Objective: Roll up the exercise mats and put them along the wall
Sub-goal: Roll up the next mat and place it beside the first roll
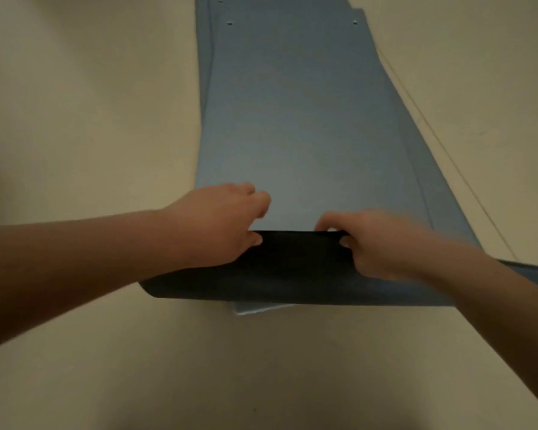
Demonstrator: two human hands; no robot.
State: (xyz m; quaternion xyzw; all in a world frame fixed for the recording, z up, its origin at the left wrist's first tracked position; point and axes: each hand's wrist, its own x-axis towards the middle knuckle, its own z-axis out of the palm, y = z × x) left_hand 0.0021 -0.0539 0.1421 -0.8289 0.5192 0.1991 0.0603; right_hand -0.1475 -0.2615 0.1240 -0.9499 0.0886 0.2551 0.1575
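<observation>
Head view: a stack of blue-grey mats lies flat on a beige floor [75, 88], running straight away from the camera. The top mat [308, 119] has its near end turned over towards the far end, so its dark underside shows as a low roll [292, 274] across the bottom of the stack. Whether it is a tight roll or only one loose fold I cannot tell.

The left hand [218, 225] grips the roll's leading edge left of centre — thumb on the dark side, curled fingers on the blue face beyond it. The right hand [373, 243] grips the same edge right of centre, fingers curled over it and the thumb pressed to the dark side. The hands are blurred.

A lower mat [204, 57] shows as a narrow strip along the left of the top one, and a pale corner [261, 308] pokes out beneath the roll. Small metal eyelets [229, 23] sit near the mats' far end. To the right, a thin dark line [448, 150] runs along the floor beside the stack — seam or cord, I cannot tell.
</observation>
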